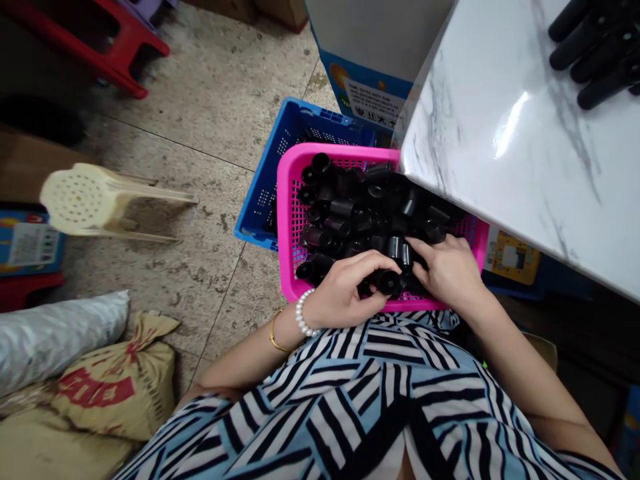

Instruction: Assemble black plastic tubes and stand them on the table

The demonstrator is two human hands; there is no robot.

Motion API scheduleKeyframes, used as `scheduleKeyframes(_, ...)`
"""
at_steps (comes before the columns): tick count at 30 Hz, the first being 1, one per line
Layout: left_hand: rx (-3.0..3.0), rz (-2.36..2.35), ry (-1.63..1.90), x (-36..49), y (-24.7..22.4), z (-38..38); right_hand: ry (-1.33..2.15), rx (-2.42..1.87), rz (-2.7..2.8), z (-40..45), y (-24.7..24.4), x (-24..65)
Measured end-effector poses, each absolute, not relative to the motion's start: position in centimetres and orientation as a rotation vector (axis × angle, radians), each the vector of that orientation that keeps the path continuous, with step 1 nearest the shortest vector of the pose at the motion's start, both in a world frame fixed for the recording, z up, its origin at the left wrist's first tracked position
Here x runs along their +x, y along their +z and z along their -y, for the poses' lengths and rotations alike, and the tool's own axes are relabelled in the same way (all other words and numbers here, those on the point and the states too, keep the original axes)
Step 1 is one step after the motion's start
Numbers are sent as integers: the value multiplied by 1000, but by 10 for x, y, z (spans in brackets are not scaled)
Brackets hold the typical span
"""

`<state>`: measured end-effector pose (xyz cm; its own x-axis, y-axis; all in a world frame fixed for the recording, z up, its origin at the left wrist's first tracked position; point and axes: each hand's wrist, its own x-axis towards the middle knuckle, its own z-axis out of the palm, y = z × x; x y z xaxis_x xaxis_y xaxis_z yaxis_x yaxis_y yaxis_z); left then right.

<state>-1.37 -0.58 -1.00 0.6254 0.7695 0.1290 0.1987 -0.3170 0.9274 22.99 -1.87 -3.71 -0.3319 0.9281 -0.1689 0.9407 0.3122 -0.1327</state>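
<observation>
A pink plastic basket (286, 220) in front of my body holds many short black plastic tubes (342, 208), lying in all directions. My left hand (345, 287) curls at the basket's near side, thumb and fingers round one black tube (389, 283) with its round end facing up. My right hand (450, 272) reaches into the pile on the right. Its index finger and thumb are apart, with their tips against other black tubes (407, 253); the remaining fingers are partly hidden.
A white marbled table (470, 120) overhangs the basket's right side, with black tubes (595, 57) at its far corner. A blue crate (257, 200) sits beneath the basket. On the floor are a cream stool (80, 200), a red stool (120, 53), and tan sacks (115, 387).
</observation>
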Motion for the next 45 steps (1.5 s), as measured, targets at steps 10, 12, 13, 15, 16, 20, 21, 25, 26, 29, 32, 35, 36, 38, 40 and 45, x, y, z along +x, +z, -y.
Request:
scheduleKeyframes(10, 1792, -818, 721, -20, -13, 4, -1388, 2241, -2369, 41, -19, 249)
scheduleKeyframes(12, 1781, -831, 717, -19, -13, 5, -1658, 2364, -2254, 47, -11, 254)
scheduleKeyframes(13, 1779, -837, 720, -17, -13, 5, -1702, 2399, -2234, 48, -8, 255)
scheduleKeyframes(15, 1799, -837, 759, -13, -12, 6, -1692, 2385, -2288, 50, -3, 254)
scheduleKeyframes(16, 1819, -824, 791, -10, -12, 6, -1691, 2333, -2335, 51, 0, 251)
scheduleKeyframes(20, 1893, -674, 855, -3, -11, 5, -1890, 2043, -2419, 55, 8, 231)
scheduleKeyframes(21, 1894, -643, 842, -2, -11, 5, -1933, 1978, -2422, 56, 10, 227)
scheduleKeyframes(25, 1864, -591, 769, -7, -10, 6, -1771, 1946, -2533, 57, 11, 226)
scheduleKeyframes(26, 1853, -596, 741, -9, -10, 7, -1603, 2059, -2570, 55, 7, 230)
scheduleKeyframes(29, 1812, -696, 674, -15, -11, 11, -866, 2534, -2542, 39, -15, 241)
scheduleKeyframes(32, 1801, -795, 697, -16, -13, 13, -445, 2677, -2458, 21, -40, 244)
scheduleKeyframes(35, 1859, -801, 761, -15, -12, 13, -415, 2583, -2540, 18, -42, 238)
scheduleKeyframes(36, 1875, -811, 794, -15, -11, 12, -418, 2543, -2588, 21, -36, 234)
scheduleKeyframes(38, 1870, -855, 864, -14, -9, 11, -445, 2443, -2690, 32, -20, 227)
scheduleKeyframes(40, 1812, -907, 909, -12, -7, 11, -510, 2306, -2788, 45, -4, 220)
scheduleKeyframes(45, 1625, -848, 854, -8, -5, 12, -906, 2014, -2908, 60, 15, 210)
